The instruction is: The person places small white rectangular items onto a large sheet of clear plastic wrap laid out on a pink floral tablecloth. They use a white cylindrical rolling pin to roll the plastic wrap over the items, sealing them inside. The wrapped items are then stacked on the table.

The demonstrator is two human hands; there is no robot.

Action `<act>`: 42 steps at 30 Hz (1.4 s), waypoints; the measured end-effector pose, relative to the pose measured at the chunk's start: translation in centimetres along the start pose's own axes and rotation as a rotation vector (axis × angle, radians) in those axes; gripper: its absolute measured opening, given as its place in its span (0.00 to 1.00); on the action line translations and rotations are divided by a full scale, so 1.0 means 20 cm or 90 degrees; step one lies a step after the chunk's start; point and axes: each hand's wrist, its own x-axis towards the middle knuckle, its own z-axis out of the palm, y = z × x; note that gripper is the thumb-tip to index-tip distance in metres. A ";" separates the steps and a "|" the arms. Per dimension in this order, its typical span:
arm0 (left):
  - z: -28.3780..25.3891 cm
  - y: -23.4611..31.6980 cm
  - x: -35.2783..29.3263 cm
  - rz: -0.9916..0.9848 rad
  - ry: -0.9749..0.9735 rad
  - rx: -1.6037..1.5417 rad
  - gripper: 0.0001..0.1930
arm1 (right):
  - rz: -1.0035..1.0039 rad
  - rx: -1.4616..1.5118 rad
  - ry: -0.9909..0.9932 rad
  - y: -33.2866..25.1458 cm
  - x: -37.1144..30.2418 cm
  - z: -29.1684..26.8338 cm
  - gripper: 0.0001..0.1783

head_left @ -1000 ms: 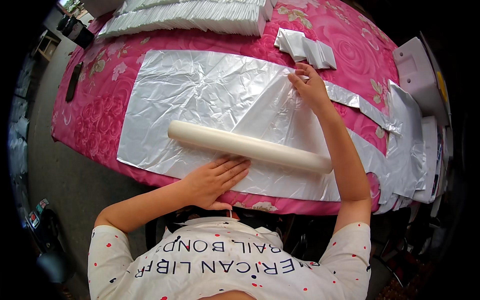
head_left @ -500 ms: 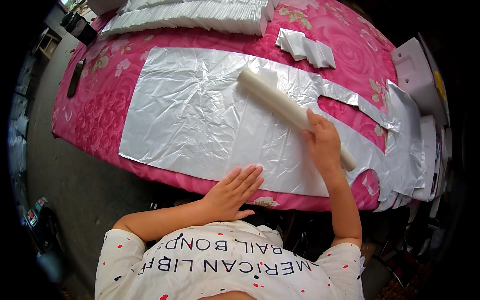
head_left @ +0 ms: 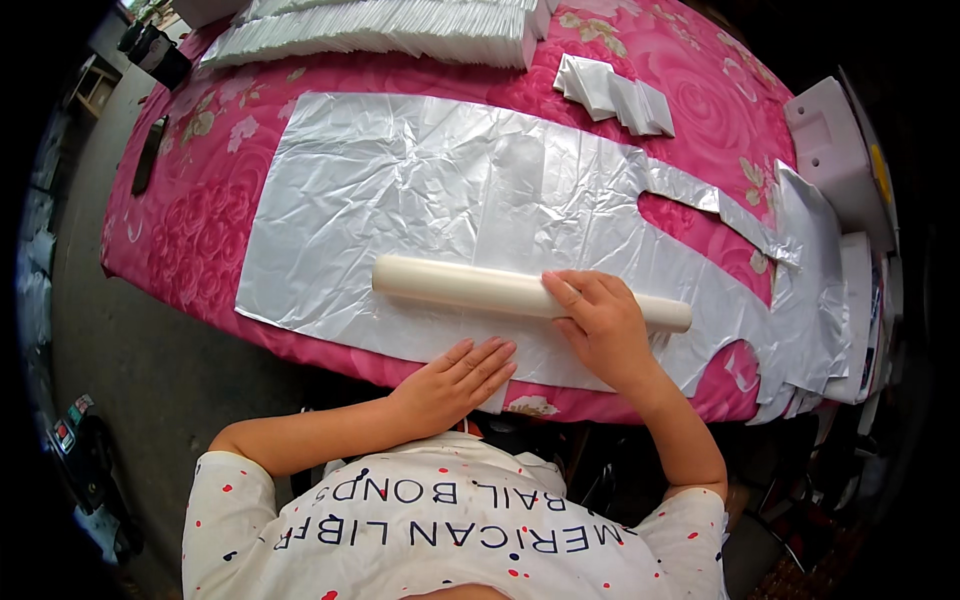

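Note:
A silvery white plastic bag (head_left: pixel 340 200) lies spread over the table, creased, with cut-out handles towards the right. My right hand (head_left: pixel 605 325) is closed round a smooth cream-coloured tube (head_left: pixel 450 285), which lies almost crosswise over the bag's near half, its right end slightly nearer to me. At the bag's near edge, my left hand (head_left: pixel 455 385) rests flat with its fingers stretched out, a short way below the tube and holding nothing. A smooth strip runs up the middle of the bag, beyond the tube.
A pink flowered cloth (head_left: pixel 190 250) covers the table. Along the far side sits a long row of folded white packets (head_left: pixel 380 40), with several loose folded packets (head_left: pixel 615 95) to its right. A dark phone-like object (head_left: pixel 150 155) lies at left; a white foam box (head_left: pixel 835 145) stands at right.
My right hand has drawn the tube towards me and turned it from a steep slant to nearly crosswise. My left hand has slid slightly left along the bag's near edge.

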 end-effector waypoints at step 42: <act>-0.13 -0.29 0.21 -0.163 0.169 -0.234 0.36 | 0.515 0.466 -0.212 0.04 0.31 0.11 0.15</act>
